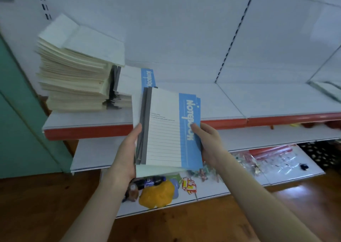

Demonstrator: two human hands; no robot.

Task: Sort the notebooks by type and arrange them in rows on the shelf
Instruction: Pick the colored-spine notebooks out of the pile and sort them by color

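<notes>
I hold a bundle of white-and-blue notebooks (166, 129), marked "Notebook", in front of the shelf (258, 101). My left hand (127, 149) grips the grey spine side and my right hand (208, 144) grips the blue edge, thumb on the cover. A low pile of the same blue notebooks (136, 81) lies on the shelf behind the bundle. To its left stands a tall, uneven stack of pale cream notebooks (73, 72).
The shelf has a red front strip (276, 120). A lower shelf (88, 153) carries a dark bottle (147, 182), a yellow bag (158, 193) and packets of small goods (267, 160). A green panel (16, 112) stands at the left. The floor is brown wood.
</notes>
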